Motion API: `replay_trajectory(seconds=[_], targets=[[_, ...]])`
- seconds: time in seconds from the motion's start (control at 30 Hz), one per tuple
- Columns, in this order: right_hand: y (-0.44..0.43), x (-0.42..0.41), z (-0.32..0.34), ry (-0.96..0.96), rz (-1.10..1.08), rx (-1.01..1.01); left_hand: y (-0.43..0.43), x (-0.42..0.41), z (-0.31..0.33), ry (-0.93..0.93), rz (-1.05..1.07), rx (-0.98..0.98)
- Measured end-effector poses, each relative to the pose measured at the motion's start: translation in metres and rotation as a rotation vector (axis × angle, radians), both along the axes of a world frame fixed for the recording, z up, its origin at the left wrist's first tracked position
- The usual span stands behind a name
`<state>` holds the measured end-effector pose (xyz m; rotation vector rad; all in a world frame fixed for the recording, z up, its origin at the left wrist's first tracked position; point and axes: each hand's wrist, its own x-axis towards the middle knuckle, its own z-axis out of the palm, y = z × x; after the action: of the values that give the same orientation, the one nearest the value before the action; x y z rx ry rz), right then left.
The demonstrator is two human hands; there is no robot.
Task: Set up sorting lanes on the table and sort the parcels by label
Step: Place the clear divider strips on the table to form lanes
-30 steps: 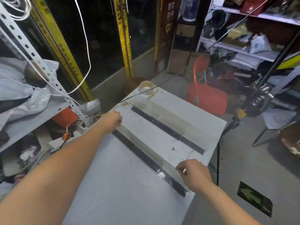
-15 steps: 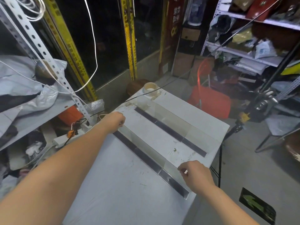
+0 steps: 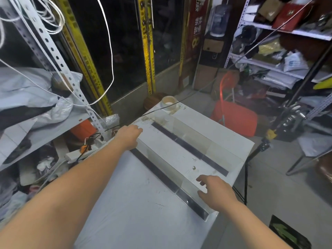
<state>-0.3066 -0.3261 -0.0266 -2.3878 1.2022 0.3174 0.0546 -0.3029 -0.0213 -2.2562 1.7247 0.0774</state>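
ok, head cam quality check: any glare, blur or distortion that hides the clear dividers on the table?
Head view: dim bluish light, no hard glare; the near clear divider shows only by faint reflections and its black base strip. Head view: wide-angle distortion leans the shelf upright at the left edge. Head view: marks on the table read sharp.

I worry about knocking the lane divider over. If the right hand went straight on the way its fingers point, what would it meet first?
Most likely the near clear divider: the right hand is open, right beside its upright panel. Depth through clear plastic is uncertain.
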Motion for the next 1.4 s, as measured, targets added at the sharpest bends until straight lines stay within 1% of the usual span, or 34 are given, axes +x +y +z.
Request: replay_trajectory(seconds=[0.07,0.2,0.37,0.5,0.63,0.7,0.83,0.93,1.07,1.2,1.4], targets=[[0.004,0.0,0.007,-0.014,0.03,-0.051,0.01,-0.004,0.012,-0.006,0.042,-0.009],[0.016,0.002,0.024,-0.069,0.101,-0.14,0.043,-0.02,0.038,0.055,0.162,-0.023],[0.047,0.011,0.05,-0.123,0.248,-0.208,0.118,-0.052,0.064,0.159,0.353,-0.19],[0.085,0.021,0.069,-0.184,0.352,-0.231,0.193,-0.088,0.087,0.145,0.501,-0.247],[0.131,0.023,0.079,-0.26,0.488,-0.181,0.27,-0.127,0.105,0.083,0.605,-0.278],[0.155,0.023,0.083,-0.269,0.564,-0.165,0.307,-0.146,0.108,0.055,0.657,-0.275],[0.197,0.022,0.089,-0.295,0.675,-0.199,0.367,-0.179,0.112,0.006,0.732,-0.253],[0.223,0.025,0.092,-0.298,0.726,-0.224,0.405,-0.195,0.11,0.033,0.801,-0.246],[0.25,0.032,0.092,-0.296,0.771,-0.223,0.439,-0.212,0.1,0.042,0.861,-0.315],[0.266,0.043,0.091,-0.294,0.804,-0.24,0.453,-0.22,0.091,0.017,0.882,-0.316],[0.28,0.068,0.074,-0.279,0.785,-0.202,0.458,-0.192,0.074,0.048,0.885,-0.309]])
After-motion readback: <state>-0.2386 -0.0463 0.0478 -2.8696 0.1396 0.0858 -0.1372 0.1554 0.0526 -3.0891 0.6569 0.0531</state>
